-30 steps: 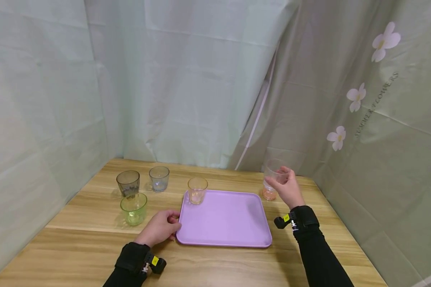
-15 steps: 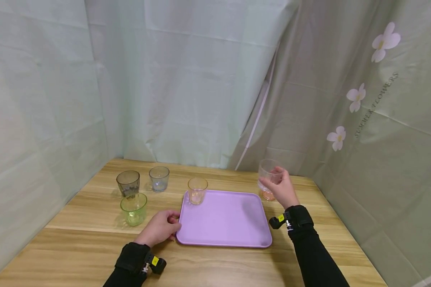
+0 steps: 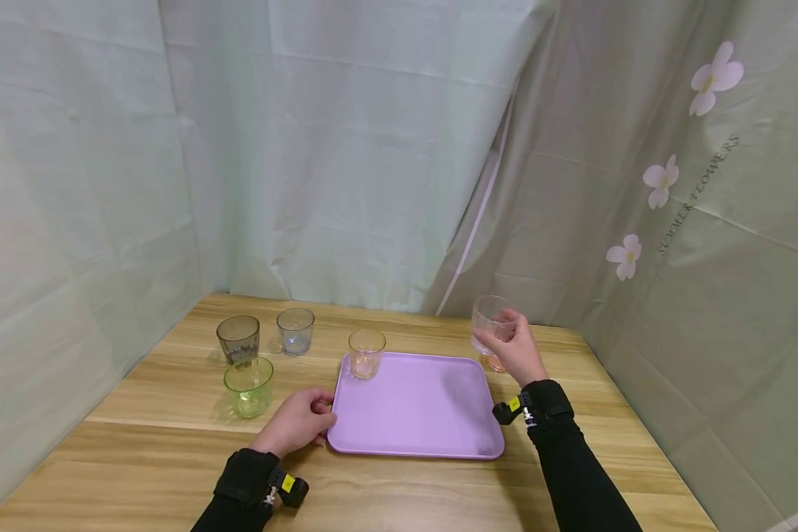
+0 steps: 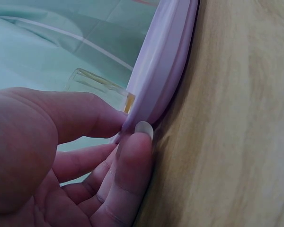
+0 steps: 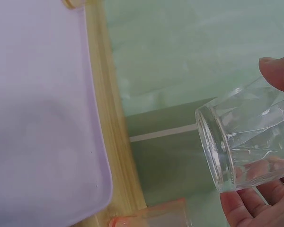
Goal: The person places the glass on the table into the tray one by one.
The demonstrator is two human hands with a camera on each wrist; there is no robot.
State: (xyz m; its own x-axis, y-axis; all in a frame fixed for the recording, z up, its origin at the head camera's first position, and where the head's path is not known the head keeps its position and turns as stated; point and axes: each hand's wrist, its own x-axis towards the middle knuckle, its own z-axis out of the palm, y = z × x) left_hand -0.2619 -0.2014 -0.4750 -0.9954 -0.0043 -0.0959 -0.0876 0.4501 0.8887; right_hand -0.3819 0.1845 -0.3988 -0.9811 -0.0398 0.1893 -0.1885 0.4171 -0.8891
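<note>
My right hand point(image 3: 520, 350) grips a clear glass point(image 3: 489, 323), held up off the table near the tray's far right corner. In the right wrist view, thumb and fingers lie on opposite sides of this clear glass point(image 5: 248, 142). Partly hidden behind them, an orange glass point(image 3: 495, 363) stands on the table. My left hand point(image 3: 295, 423) pinches the left edge of a purple tray point(image 3: 419, 414); the left wrist view has the thumb and a finger at the tray's rim point(image 4: 156, 75). A yellowish glass point(image 3: 366, 356) stands upright in the tray's far left corner.
Left of the tray, a dark grey glass point(image 3: 239, 340), a bluish grey glass point(image 3: 295, 332) and a green glass point(image 3: 249, 388) stand on the wooden table point(image 3: 146, 443). Pale curtains point(image 3: 372, 148) hang behind and beside the table.
My right hand has moved left with the clear glass, away from above the orange glass and towards the tray. The left hand and the tray have stayed in place.
</note>
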